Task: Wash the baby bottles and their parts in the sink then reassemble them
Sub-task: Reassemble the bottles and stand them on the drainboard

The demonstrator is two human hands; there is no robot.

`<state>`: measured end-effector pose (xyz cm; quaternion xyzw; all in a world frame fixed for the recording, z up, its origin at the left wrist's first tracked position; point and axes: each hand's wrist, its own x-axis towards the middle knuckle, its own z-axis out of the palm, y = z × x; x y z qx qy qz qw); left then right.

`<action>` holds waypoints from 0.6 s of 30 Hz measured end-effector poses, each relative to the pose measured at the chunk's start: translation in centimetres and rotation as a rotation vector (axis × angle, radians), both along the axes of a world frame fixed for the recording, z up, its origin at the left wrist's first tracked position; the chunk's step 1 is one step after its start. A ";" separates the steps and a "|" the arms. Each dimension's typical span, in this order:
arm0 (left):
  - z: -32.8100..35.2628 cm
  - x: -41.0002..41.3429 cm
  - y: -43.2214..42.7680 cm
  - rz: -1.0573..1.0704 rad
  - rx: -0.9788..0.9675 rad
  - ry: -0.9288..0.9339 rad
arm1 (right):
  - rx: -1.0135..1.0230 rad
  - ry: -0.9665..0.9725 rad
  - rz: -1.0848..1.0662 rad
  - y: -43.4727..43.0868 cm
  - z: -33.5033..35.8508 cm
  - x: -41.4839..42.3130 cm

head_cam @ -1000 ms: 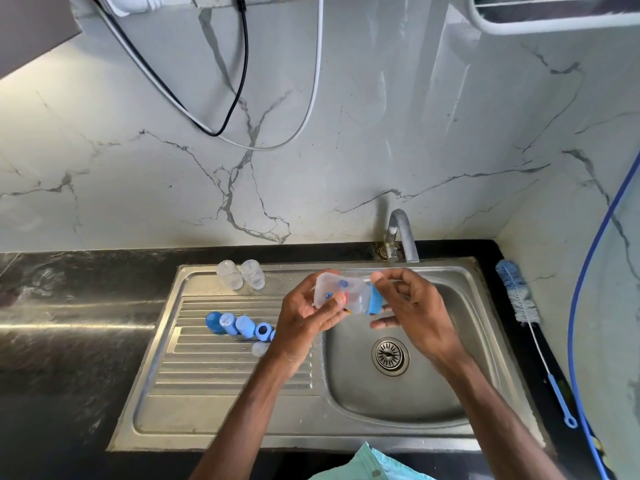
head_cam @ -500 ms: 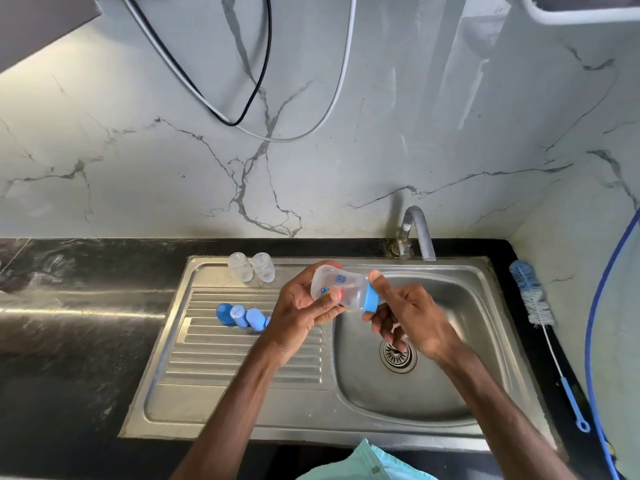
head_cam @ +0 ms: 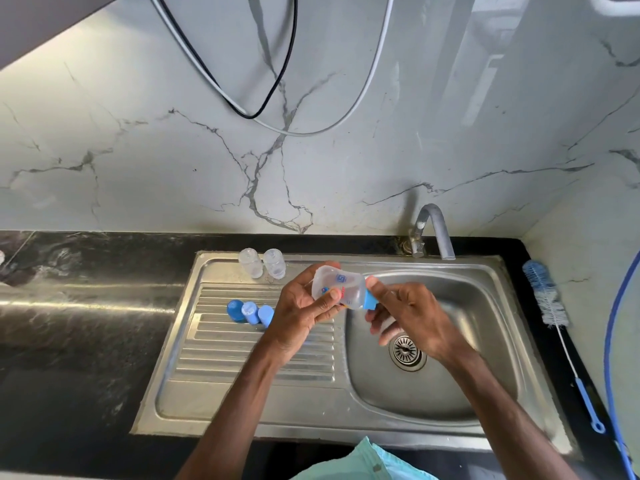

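Fingers of our left hand wrap the clear plastic bottle; right hand pinches its blue plastic collar, pointing three o'clock.

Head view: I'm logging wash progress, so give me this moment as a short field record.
bottle: clear, on its side above the sink, blue ring on its neck
left hand: holds bottle body
right hand: pinches ring
drainboard: three blue caps in a row, two clear parts behind
brush: on counter, right of sink
tap: no water seen
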<state>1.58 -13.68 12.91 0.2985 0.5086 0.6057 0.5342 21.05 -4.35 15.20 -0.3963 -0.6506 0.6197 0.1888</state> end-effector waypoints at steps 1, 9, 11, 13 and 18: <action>-0.1 -0.2 0.0 0.012 -0.004 0.007 | 0.058 -0.010 -0.003 -0.1 -0.4 -0.2; -1.3 -2.2 -0.8 -0.008 -0.045 0.036 | 0.016 0.021 0.001 -0.6 -0.4 -2.9; -1.4 -2.7 -0.9 0.012 -0.058 0.041 | -0.047 0.047 0.009 -0.6 -0.9 -3.2; -1.7 -3.4 -1.1 0.042 -0.067 0.048 | -0.039 0.047 -0.023 -0.6 -1.4 -3.6; -2.8 -5.5 -1.8 0.050 -0.095 0.108 | 0.046 0.005 0.045 -0.6 -2.2 -5.6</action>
